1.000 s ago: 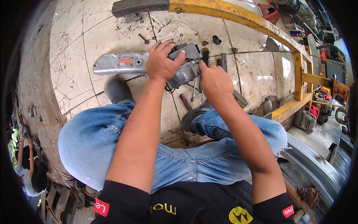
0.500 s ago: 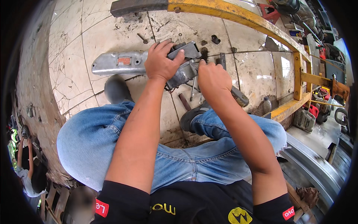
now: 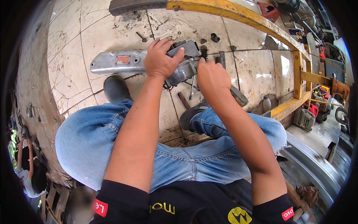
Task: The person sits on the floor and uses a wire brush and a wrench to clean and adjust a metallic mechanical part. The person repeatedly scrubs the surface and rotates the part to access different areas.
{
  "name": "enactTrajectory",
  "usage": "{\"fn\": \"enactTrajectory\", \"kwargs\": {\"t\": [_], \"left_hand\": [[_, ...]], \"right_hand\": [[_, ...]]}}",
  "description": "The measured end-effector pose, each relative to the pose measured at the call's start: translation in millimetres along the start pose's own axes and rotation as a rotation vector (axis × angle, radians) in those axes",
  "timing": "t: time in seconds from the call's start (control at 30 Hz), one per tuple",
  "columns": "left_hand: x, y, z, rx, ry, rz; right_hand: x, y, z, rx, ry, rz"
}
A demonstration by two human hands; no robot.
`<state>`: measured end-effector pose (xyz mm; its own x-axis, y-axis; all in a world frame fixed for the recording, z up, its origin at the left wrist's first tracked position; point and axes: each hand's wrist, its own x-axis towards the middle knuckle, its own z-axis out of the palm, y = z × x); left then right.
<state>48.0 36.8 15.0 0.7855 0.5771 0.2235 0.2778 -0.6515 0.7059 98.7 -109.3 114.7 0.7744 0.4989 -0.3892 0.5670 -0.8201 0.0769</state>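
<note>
Here, cracked tile floor (image 3: 71,56) | left hand (image 3: 160,59) grips grey metal part (image 3: 123,61) | right hand (image 3: 212,76) closure unclear

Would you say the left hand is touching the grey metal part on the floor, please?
Touching. The head view shows the left hand pressed down on the grey metal part, its fingers curled over the dark block at the part's right end.
</note>
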Motion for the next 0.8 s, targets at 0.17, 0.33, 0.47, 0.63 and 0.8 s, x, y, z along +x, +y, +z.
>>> {"fn": "enactTrajectory", "kwargs": {"t": [0.17, 0.33, 0.47, 0.63, 0.8], "left_hand": [[0, -1, 3, 0.003, -0.006, -0.019], [1, 0, 5, 0.003, -0.023, -0.033], [5, 0, 5, -0.012, -0.012, 0.005], [6, 0, 5, -0.010, -0.007, -0.008], [6, -6, 6, -0.027, -0.024, 0.037]], "right_hand": [[-6, 0, 4, -0.028, 0.015, -0.015], [-3, -2, 1, -0.032, 0.018, 0.009], [-5, -1, 7, -0.060, 0.035, 0.007], [2, 1, 15, -0.007, 0.089, 0.028], [16, -1, 17, 0.100, 0.012, 0.115]]}}
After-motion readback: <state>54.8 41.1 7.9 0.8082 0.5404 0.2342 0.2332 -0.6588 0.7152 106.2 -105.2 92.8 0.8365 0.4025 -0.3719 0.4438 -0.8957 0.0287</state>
